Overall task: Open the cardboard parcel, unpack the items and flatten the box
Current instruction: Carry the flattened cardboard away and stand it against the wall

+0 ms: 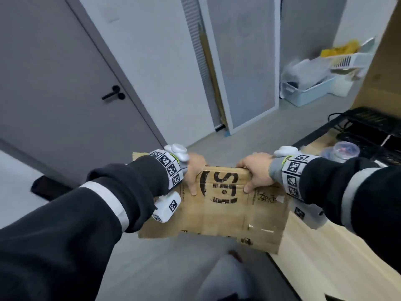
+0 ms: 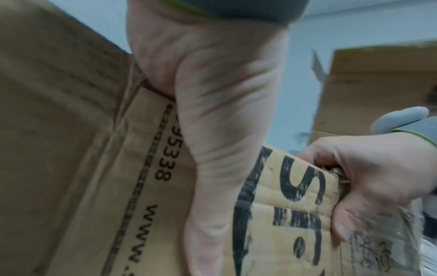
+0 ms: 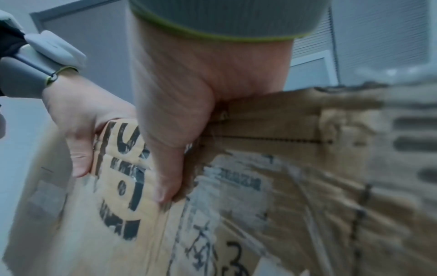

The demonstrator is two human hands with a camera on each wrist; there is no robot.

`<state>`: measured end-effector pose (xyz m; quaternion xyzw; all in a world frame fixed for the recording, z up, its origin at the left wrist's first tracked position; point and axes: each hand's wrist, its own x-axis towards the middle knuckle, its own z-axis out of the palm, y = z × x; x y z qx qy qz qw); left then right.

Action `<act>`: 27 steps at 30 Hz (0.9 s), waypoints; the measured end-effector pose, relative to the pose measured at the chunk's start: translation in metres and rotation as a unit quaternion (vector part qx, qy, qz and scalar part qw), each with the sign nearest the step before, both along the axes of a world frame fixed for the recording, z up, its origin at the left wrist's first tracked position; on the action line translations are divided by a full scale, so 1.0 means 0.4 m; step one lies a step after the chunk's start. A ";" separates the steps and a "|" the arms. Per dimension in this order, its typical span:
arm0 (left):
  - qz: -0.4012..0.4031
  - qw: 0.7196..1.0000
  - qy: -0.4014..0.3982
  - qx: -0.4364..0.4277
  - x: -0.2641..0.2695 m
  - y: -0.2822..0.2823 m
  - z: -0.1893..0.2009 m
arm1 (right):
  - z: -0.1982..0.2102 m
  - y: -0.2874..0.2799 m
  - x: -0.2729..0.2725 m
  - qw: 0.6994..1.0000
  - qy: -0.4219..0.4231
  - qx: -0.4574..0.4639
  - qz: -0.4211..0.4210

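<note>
A: What does the cardboard box [image 1: 219, 205] look like in your hands?

B: You hold it flattened, a brown sheet with creases running across it, big worn black letters printed near its top edge, smaller print and a dashed line toward the left, and torn label remains with handwriting on the right. It hangs in the air in front of you, above the grey floor [image 1: 173, 257] and just left of the wooden table [image 1: 321, 253].

A: And your grip?

B: Your left hand [image 1: 193, 173] is clamped on the top edge near the left, thumb on the printed face and the fingers curled over behind. Your right hand [image 1: 256, 170] is clamped on the same edge further right, thumb also pressed on the near face. Both sleeves are dark with a pale band.

A: What is around you?

B: A grey door [image 1: 65, 88] with a black handle [image 1: 113, 94] stands at the left. A pale blue bin [image 1: 312, 94] full of white and yellow clutter sits on the floor at the far right. On the table lie a black wire rack [image 1: 368, 127] and a clear container [image 1: 339, 152], blurred. Nothing stands between you and the box.

A: Counts?

B: One box, two hands on it, one door, one bin, one rack, one container.
</note>
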<state>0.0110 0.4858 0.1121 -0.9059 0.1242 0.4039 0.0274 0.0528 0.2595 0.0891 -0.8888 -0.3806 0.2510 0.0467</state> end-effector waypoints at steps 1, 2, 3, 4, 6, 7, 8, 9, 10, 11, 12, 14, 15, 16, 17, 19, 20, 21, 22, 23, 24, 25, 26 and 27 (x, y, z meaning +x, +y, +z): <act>0.009 1.000 -0.011 0.004 -0.009 0.026 0.002 | 0.000 0.027 0.001 1.000 -0.005 0.003 0.006; 0.046 0.999 -0.027 0.004 -0.034 0.099 0.006 | 0.005 0.101 0.006 0.999 -0.013 0.004 0.032; 0.074 0.997 -0.037 0.003 -0.046 0.145 0.000 | 0.005 0.143 0.008 0.999 -0.020 0.006 0.046; 0.095 0.994 -0.048 0.006 -0.057 0.174 -0.011 | 0.006 0.168 0.008 0.998 -0.022 0.006 0.051; 0.146 0.986 -0.081 0.010 -0.086 0.274 -0.027 | 0.003 0.276 0.026 0.996 -0.044 -0.006 0.079; 0.157 0.983 -0.091 0.013 -0.086 0.297 -0.035 | 0.007 0.299 0.036 0.995 -0.052 -0.011 0.082; 0.168 0.980 -0.102 0.019 -0.087 0.339 -0.040 | 0.011 0.348 0.046 0.994 -0.060 -0.017 0.094; 0.182 0.976 -0.121 0.024 -0.087 0.408 -0.046 | 0.014 0.427 0.058 0.991 -0.074 -0.022 0.113; 0.192 0.971 -0.137 0.034 -0.083 0.473 -0.048 | 0.014 0.498 0.074 0.987 -0.092 -0.018 0.129; 0.198 0.968 -0.151 0.041 -0.075 0.533 -0.052 | 0.021 0.563 0.086 0.985 -0.105 -0.015 0.138; 0.208 0.964 -0.162 0.046 -0.064 0.593 -0.049 | 0.022 0.629 0.101 0.983 -0.113 -0.018 0.145; 0.214 0.958 -0.183 0.055 -0.062 0.702 -0.040 | 0.021 0.749 0.115 0.978 -0.135 -0.018 0.158; 0.212 0.958 -0.186 0.060 -0.066 0.732 -0.034 | 0.030 0.780 0.117 0.977 -0.137 -0.017 0.162; 0.225 0.957 -0.174 0.058 -0.080 0.789 -0.030 | 0.022 0.849 0.119 0.976 -0.133 -0.011 0.169; 0.252 0.952 -0.165 0.061 -0.107 0.889 -0.014 | 0.023 0.973 0.117 0.971 -0.136 0.001 0.195; 0.266 0.947 -0.161 0.079 -0.155 0.996 0.002 | 0.040 1.095 0.102 0.966 -0.132 -0.007 0.224; 0.286 0.940 -0.165 0.086 -0.199 1.070 0.009 | 0.053 1.187 0.087 0.960 -0.133 0.000 0.247; 0.306 0.935 -0.159 0.086 -0.245 1.122 0.021 | 0.060 1.269 0.063 0.951 -0.140 0.008 0.275; 0.335 0.925 -0.153 0.088 -0.317 1.181 0.036 | 0.069 1.372 0.023 0.935 -0.152 0.016 0.319; 0.363 0.915 -0.154 0.086 -0.368 1.218 0.041 | 0.079 1.436 -0.003 0.924 -0.158 0.015 0.349; 0.398 0.899 -0.164 0.085 -0.420 1.250 0.041 | 0.088 1.493 -0.029 0.916 -0.155 0.014 0.371; 0.442 0.877 -0.170 0.083 -0.494 1.303 0.037 | 0.096 1.576 -0.075 0.902 -0.150 0.024 0.404; 0.485 0.852 -0.174 0.089 -0.583 1.351 0.038 | 0.095 1.675 -0.136 0.878 -0.156 0.029 0.452; 0.507 0.839 -0.170 0.097 -0.632 1.376 0.041 | 0.101 1.729 -0.175 0.863 -0.152 0.029 0.480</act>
